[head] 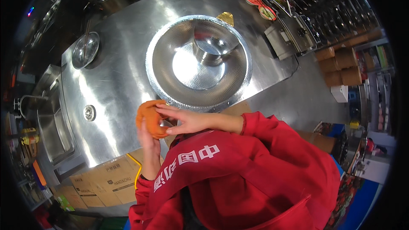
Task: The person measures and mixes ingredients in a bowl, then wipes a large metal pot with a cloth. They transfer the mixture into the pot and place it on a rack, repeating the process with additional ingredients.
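Observation:
An orange cloth (146, 110) is bunched at the front edge of the steel table, beside a large hammered metal basin. My left hand (149, 139) grips the cloth from its near left side. From the right, my right hand (185, 119) holds it too, with fingers on top and thumb below. Something shiny shows inside the curve of the cloth, mostly hidden, so I cannot tell what it is. The wide basin (161, 84) rests on the table, and a smooth round steel pot (207, 58) sits tilted inside it.
The steel table (124, 44) carries a metal bowl (86, 51) with chopsticks and a round drain strainer (89, 113). A gold piece (226, 18) touches the basin's far rim. Two red-rimmed bowls (266, 12) stand at right. A sink (54, 124) adjoins left; flattened cardboard (105, 182) lies below.

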### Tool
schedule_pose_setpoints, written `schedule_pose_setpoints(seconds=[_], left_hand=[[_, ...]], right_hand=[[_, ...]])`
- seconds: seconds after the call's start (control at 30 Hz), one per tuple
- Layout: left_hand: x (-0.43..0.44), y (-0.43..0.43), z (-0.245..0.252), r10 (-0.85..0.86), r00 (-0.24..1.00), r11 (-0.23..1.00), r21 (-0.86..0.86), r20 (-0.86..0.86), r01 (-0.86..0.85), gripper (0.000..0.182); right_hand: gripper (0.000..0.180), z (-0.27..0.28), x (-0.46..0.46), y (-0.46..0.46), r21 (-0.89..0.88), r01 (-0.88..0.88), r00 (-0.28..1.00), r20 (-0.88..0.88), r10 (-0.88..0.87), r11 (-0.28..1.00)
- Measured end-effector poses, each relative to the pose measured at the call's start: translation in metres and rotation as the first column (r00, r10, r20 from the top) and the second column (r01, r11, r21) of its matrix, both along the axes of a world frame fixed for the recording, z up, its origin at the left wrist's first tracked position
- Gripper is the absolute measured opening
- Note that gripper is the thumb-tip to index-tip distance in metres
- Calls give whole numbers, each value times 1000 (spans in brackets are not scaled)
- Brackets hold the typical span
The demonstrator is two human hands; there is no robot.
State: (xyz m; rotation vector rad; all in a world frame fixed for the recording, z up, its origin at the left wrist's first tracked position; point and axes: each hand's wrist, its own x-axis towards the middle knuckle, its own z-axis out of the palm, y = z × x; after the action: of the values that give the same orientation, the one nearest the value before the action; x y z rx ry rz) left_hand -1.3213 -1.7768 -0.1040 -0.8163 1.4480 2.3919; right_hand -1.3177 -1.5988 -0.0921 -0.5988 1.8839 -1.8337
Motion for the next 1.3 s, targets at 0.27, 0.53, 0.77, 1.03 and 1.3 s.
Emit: schedule_pose_setpoints(seconds=[0.27,0.53,0.77,1.03,1.3], left_hand=[[14,-64,-16,161,979,986,67,-128,-154,41],[34,-68,-30,262,960,953,180,-102,-241,42],[21,-23,-10,327,938,906,318,-113,-278,43],[-26,84,94,219,788,975,113,-575,-189,34],[-106,140,163,-349,291,499,-440,-891,-746,42]], right_hand=[[52,-79,46,75,808,425,841,-520,153,407],[17,-21,5,84,658,572,668,-720,188,490],[19,134,-103,124,494,571,771,-596,-222,655],[29,239,-143,140,449,500,866,-265,-424,740],[26,257,-76,130,296,502,864,-146,-481,812]])
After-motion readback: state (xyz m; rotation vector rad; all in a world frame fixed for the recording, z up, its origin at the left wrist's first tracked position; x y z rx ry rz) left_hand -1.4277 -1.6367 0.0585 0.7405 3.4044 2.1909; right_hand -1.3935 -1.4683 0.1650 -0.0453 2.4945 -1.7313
